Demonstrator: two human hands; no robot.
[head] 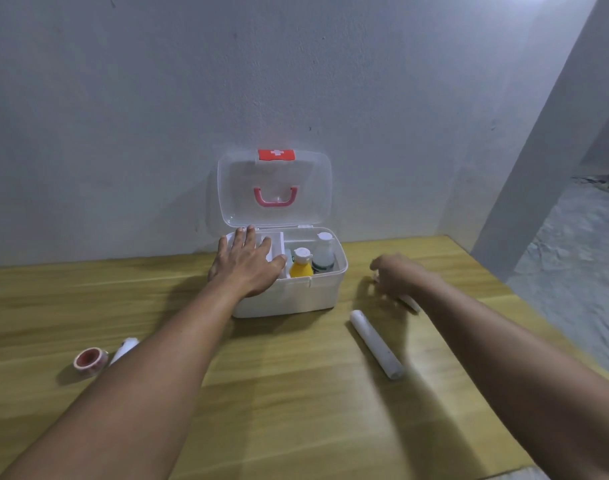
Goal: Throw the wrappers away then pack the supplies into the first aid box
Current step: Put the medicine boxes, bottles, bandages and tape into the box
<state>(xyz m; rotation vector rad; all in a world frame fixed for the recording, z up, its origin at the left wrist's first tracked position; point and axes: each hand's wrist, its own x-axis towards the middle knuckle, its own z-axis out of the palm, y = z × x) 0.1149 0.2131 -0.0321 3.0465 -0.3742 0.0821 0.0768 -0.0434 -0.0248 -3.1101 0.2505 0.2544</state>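
The white first aid box point(306, 296) stands open against the wall, its clear lid point(275, 188) upright with a pink handle. Inside stand a yellow bottle point(301, 266) and a clear bottle point(324, 254). My left hand point(246, 263) lies flat, fingers spread, on the white inner tray point(277, 249) at the box's left side. My right hand point(398, 275) is blurred to the right of the box, curled over a small white roll point(412, 303) on the table. A long white roll point(376, 342) lies in front of the box. A pink tape roll point(90, 361) and a white roll point(124, 349) lie at left.
The wooden table point(296, 393) meets a pale wall behind the box. Its right edge drops off to a concrete floor point(573, 254). A wall corner point(538, 150) juts out at the right.
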